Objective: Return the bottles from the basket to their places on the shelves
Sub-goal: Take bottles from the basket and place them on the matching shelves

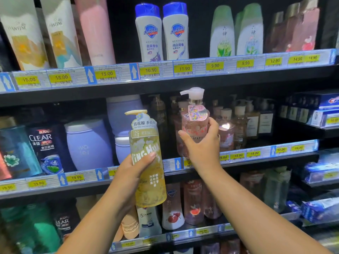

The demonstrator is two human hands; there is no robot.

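Yellow translucent plastic pump bottle (pixel 146 162): upright, near, in front of the black middle shelf (pixel 256 163). Left grip (pixel 135 171) curled round its middle, covering part of the lettering.

Pink clear plastic pump bottle (pixel 195 123): to the right, at the shelf front. Right grip (pixel 203 145) wrapped round it, base hidden.

Dim amber bottles (pixel 238 125) behind: labels unreadable.

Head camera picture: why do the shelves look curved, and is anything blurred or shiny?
Head view: the wide lens bows the shelf edges; glare spots a shelved pink bottle beside the right hand; bottles at the left edge look soft.
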